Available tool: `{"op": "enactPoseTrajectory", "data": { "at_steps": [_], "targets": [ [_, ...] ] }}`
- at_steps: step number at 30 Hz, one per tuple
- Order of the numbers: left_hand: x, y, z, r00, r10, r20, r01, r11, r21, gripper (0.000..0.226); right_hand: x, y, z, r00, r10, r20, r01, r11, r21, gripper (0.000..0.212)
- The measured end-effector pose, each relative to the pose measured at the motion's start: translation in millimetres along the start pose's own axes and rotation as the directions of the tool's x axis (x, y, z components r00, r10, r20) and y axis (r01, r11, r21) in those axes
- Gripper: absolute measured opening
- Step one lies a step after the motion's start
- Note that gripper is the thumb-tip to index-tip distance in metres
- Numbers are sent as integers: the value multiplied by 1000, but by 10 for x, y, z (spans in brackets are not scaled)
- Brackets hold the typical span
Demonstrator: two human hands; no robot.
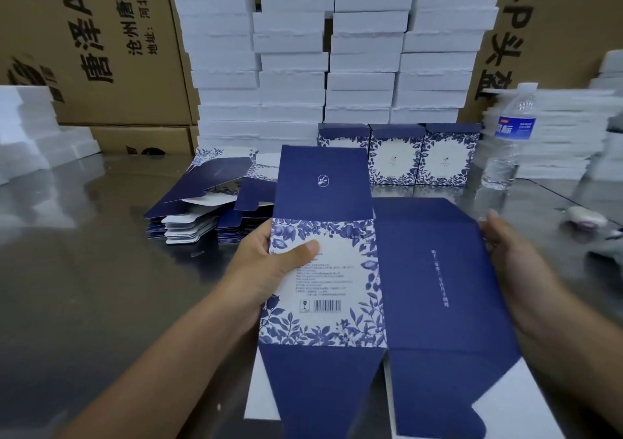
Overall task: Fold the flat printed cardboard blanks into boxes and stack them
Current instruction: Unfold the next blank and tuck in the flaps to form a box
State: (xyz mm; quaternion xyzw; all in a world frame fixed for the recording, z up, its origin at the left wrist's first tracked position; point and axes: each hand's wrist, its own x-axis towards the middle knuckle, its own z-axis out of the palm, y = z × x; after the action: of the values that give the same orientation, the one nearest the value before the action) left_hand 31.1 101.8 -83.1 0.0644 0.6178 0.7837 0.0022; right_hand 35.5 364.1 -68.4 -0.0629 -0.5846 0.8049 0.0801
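Note:
A flat blue-and-white floral cardboard blank (381, 290) is held up over the steel table (84, 253), its flaps spread above and below. My left hand (269, 263) grips its left edge, thumb pressed on the white printed panel. My right hand (515, 263) holds the right edge of the dark blue side panel, fingers mostly hidden behind it. A pile of flat blanks (209, 202) lies behind the left hand. Three folded boxes (397, 159) stand in a row at the back.
Tall stacks of white foam trays (330, 51) rise behind the folded boxes, with more foam at the left (30, 128) and right (556, 135). A water bottle (505, 138) stands at the right. Brown shipping cartons (101, 44) line the back.

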Motion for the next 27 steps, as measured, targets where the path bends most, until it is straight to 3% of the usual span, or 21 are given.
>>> {"op": "enactPoseTrajectory", "data": {
  "at_steps": [6, 11, 15, 19, 27],
  "targets": [
    [1, -35, 6, 1000, 16, -17, -15, 995, 103, 38, -3, 101, -40, 997, -78, 14, 79, 951, -300, 38],
    [8, -17, 30, 994, 36, -105, -15, 982, 189, 15, -5, 115, -20, 998, -58, 25, 63, 950, -306, 39],
    [55, -10, 25, 960, 30, -278, 72, 934, 349, 45, -46, 88, -24, 998, -53, 36, 62, 946, -320, 40],
    [84, -6, -6, 920, 82, -384, 71, 927, 368, 40, -36, 103, -2, 999, -41, 27, 47, 945, -324, 35],
    [86, -32, -31, 939, 49, -339, 42, 965, 257, 41, -73, 110, 6, 994, -93, 56, 108, 917, -384, 42]
  ]
}}
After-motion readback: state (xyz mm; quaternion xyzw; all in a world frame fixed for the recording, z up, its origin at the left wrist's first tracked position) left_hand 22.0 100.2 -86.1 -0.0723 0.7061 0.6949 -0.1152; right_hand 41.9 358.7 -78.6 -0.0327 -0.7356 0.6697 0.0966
